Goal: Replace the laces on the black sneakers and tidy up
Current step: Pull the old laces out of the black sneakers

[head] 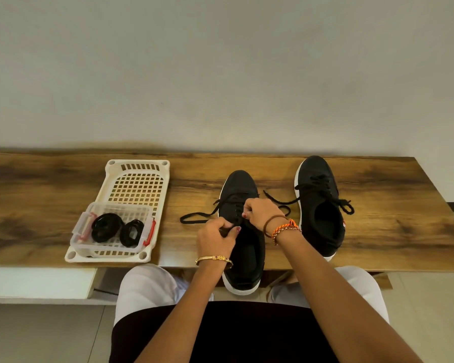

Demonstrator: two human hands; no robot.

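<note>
Two black sneakers with white soles stand on the wooden table [378, 210]. The near sneaker [243, 247] lies in front of me, its heel over the table's front edge. My left hand [216, 238] pinches its tongue area beside the eyelets. My right hand [260, 212] pinches the black lace [194, 218] over the eyelets; the lace's loose end trails out to the left on the table. The second sneaker [320, 205] stands to the right with its lace loosely threaded and ends spread out.
A cream perforated tray [136, 184] sits at the left. On its near half stands a clear plastic box [110, 247] with red clips, holding two coiled black laces [108, 226]. A wall runs directly behind the table. My lap is below the table edge.
</note>
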